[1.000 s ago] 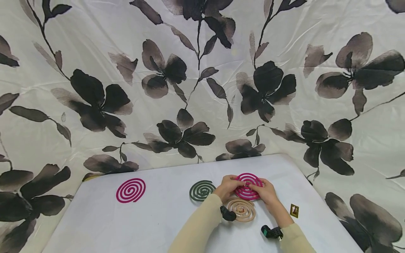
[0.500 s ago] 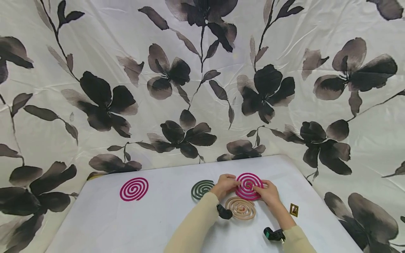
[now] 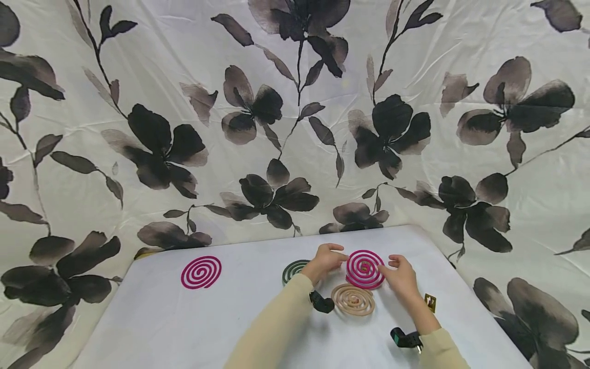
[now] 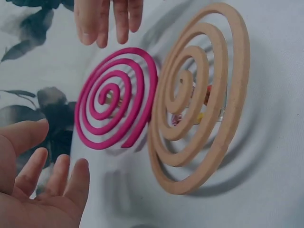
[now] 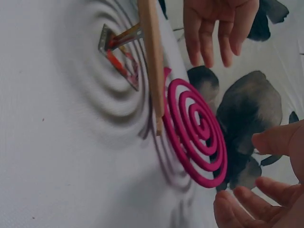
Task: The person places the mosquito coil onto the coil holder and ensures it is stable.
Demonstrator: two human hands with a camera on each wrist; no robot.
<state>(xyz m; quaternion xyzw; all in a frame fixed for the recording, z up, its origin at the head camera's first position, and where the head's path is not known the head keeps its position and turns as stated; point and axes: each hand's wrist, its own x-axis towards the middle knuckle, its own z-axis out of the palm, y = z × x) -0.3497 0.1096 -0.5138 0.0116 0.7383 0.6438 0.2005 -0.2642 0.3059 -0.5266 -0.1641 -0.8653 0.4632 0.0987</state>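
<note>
A magenta mosquito coil (image 3: 355, 269) is raised above the white table on a small stand, partly visible through its centre. My left hand (image 3: 326, 262) is just left of this coil, fingers extended. On the other side is my right hand (image 3: 400, 277), its fingers loosely spread. Both wrist views show a gap between each hand and the coil. Nearer to me, a tan mosquito coil (image 3: 354, 300) also stands raised, its edge close to the magenta one. Beneath it a small metal stand (image 5: 126, 61) shows in the right wrist view.
A green mosquito coil (image 3: 292, 271) lies partly hidden behind my left hand. Another magenta coil (image 3: 201, 272) is at the table's far left. Beside my right wrist lies a gold-coloured metal piece (image 3: 430, 303). A floral curtain (image 3: 276, 128) hangs behind the table (image 3: 161, 328).
Both hands held the right magenta coil a second ago. They have let go and drawn apart, left hand leftward and right hand rightward. The coil stays on its stand.
</note>
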